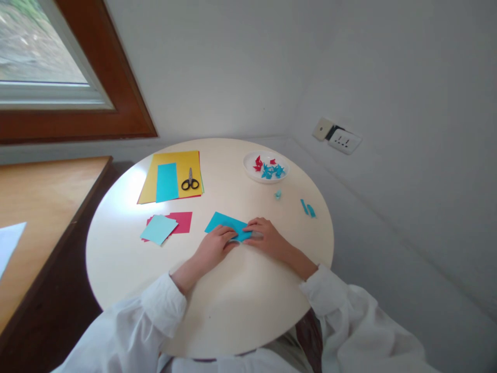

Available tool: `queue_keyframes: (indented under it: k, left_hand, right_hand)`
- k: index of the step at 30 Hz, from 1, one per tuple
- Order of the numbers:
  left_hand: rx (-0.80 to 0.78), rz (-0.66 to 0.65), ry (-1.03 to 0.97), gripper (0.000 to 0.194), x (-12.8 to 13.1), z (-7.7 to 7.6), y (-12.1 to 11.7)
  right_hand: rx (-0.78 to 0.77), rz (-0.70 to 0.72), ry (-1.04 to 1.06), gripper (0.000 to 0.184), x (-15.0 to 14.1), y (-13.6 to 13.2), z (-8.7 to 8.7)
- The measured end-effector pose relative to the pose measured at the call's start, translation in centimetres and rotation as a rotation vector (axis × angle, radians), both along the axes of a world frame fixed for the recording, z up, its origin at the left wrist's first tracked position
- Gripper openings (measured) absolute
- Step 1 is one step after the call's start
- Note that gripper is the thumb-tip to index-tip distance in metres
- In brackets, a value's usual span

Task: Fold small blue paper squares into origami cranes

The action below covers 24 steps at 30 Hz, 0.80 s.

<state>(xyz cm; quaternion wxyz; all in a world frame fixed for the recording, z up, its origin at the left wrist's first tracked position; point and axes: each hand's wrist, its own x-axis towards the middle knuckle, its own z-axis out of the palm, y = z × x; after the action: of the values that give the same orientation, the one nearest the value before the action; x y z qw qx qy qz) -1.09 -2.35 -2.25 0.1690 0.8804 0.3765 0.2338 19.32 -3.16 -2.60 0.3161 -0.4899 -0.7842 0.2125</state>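
Fingers (227,229) of the left hand (215,247) grip a blue sheet (221,221) along its near edge, and the right hand (271,239) has its finger and thumb closed on the sheet's three o'clock end; how far the paper is folded beneath them, I cannot tell. With the round table (233,300) as the clock and twelve at the far rim, the blue sheet lies just off centre toward one. At eleven o'clock is a stack of yellow paper (186,158), bearing a blue strip (167,182) and black-handled scissors (190,183), blades toward twelve. Pale blue squares (159,229) sit at ten, overlapping some pink paper (184,222). A white dish (267,181) at one o'clock holds small red shapes (258,163) and blue shapes (267,171). Between one and two, near the dish, rests a tiny light blue piece (278,195); two blue scraps (311,211) lie side by side at two. Beyond the rim, toward two, a socket (345,141) is on the wall (407,155).
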Motion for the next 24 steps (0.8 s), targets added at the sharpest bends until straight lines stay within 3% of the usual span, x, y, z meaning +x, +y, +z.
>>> queue_keyframes:
  k: [6, 11, 17, 24]
  left_hand:
    - [-0.047, 0.063, -0.06, 0.022, -0.1, -0.5, 0.2]
    - [-0.121, 0.115, -0.135, 0.023, 0.0, -0.1, 0.1]
    - [-0.179, 0.185, -0.215, 0.026, 0.4, 0.1, 0.1]
    - [-0.088, 0.302, -0.17, 0.023, 0.6, -0.8, 0.4]
  right_hand:
    - [-0.035, 0.05, 0.021, 0.029, 0.9, 0.1, 0.7]
    - [-0.052, -0.007, -0.03, 0.011, 0.8, 0.4, 0.5]
    - [-0.057, -0.103, -0.098, 0.015, -0.1, 0.7, 0.1]
    - [-0.029, -0.264, -0.165, 0.014, -0.9, 0.8, -0.9]
